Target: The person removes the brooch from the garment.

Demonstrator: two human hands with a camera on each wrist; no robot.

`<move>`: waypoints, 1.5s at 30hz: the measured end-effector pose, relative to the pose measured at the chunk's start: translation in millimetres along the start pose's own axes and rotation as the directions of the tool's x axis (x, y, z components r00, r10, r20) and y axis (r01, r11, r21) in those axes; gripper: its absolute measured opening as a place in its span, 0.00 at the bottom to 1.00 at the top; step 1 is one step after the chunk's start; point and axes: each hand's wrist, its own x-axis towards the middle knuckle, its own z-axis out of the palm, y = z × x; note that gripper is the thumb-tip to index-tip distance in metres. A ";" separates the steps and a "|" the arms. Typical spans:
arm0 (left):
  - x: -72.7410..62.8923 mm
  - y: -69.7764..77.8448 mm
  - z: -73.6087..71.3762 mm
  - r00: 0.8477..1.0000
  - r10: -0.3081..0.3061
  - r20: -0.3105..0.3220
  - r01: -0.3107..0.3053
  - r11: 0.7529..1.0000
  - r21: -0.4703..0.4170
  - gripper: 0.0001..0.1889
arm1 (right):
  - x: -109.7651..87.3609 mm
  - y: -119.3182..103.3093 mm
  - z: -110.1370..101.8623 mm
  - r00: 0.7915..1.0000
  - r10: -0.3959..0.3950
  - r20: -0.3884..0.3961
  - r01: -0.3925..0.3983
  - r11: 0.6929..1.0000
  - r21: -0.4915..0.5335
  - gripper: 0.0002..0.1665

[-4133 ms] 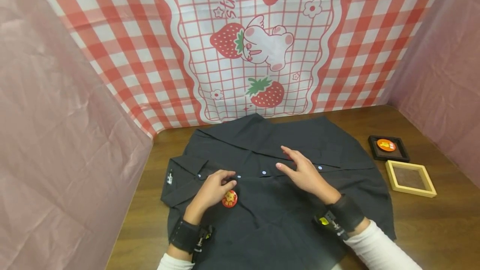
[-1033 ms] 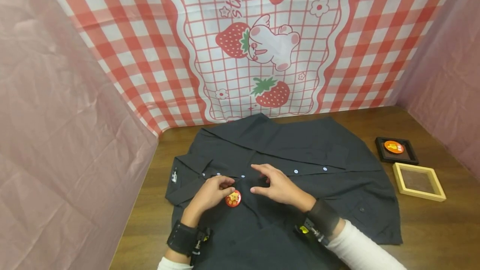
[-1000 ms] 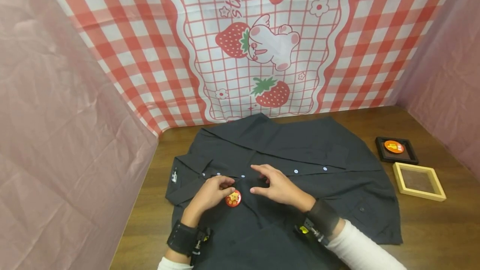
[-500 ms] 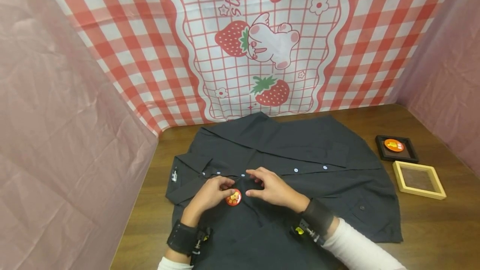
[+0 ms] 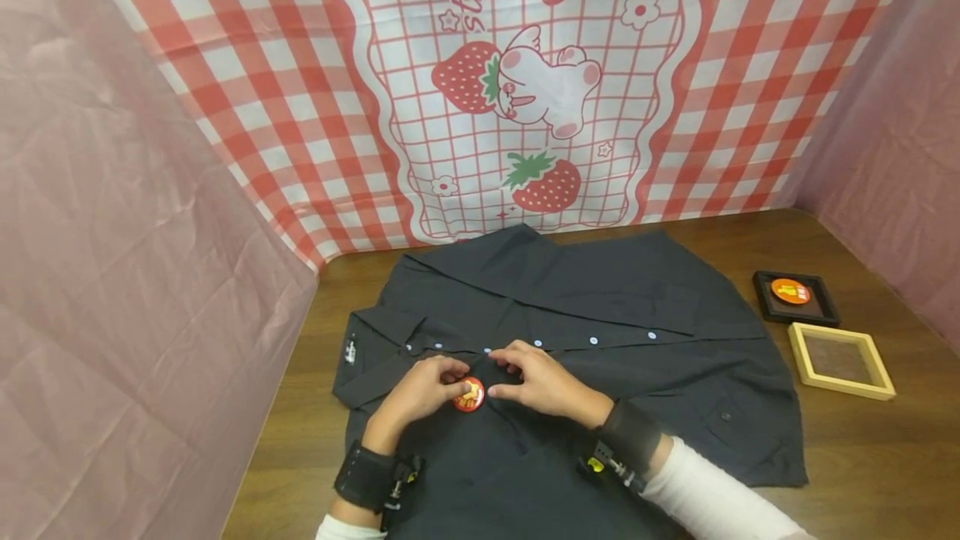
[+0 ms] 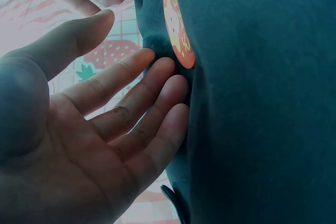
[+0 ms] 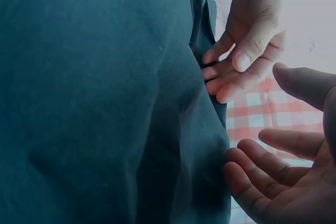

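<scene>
Gingham cloth [image 5: 285, 107] backs the table [image 5: 281, 440]. Left hand [image 5: 423, 390] and right hand [image 5: 547, 382], gripping nothing, flank the badge [image 5: 474, 398] on the shirt [image 5: 585, 273]. Apparent step: positioning; next, probably, pinch the rim.

Badge [image 5: 471, 397] on shirt [image 5: 525, 473] between left hand [image 5: 423, 390] and right hand [image 5: 549, 383] — at right, near frame [image 5: 843, 385] before far frame [image 5: 801, 319].

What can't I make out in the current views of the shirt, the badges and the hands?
Red badge: head view, face partly covered by the left hand.
Dark shirt: head view, near side cut off by the bottom edge.
Collar label, orange badge: head view, print too small.
Right hand: left wrist view, cut off by the top edge.
</scene>
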 end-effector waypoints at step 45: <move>-1.6 -1.0 5.1 0.998 -0.026 0.052 0.024 0.999 0.028 0.18 | 6.5 -7.7 27.8 0.995 0.016 0.094 -0.003 0.990 -0.138 0.17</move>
